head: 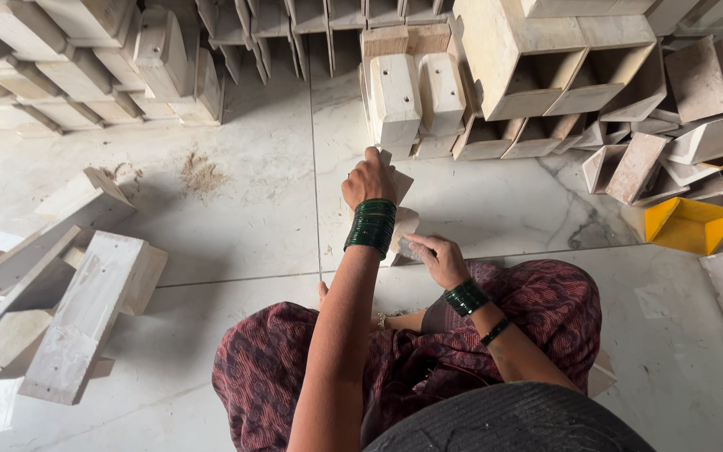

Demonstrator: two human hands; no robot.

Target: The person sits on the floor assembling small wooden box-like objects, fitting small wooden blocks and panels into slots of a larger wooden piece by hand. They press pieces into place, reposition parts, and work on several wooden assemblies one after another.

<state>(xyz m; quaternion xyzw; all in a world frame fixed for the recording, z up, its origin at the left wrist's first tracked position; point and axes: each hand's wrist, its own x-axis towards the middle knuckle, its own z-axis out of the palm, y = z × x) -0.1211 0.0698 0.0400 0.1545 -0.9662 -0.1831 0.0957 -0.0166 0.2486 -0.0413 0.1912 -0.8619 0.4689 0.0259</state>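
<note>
My left hand (368, 178) grips the top of a pale wooden piece (400, 219) that stands on the marble floor in front of my crossed legs. Green bangles cover that wrist. My right hand (434, 255), also with green bangles, rests lower against the same wooden piece and pinches a small grey thing, too small to tell what. Most of the piece is hidden behind my left forearm.
Stacks of pale wooden box frames (546, 67) fill the back and right. A yellow triangular frame (689, 224) lies at the right. Loose wooden pieces (69, 293) lie piled at the left. Sawdust (200, 173) marks the floor.
</note>
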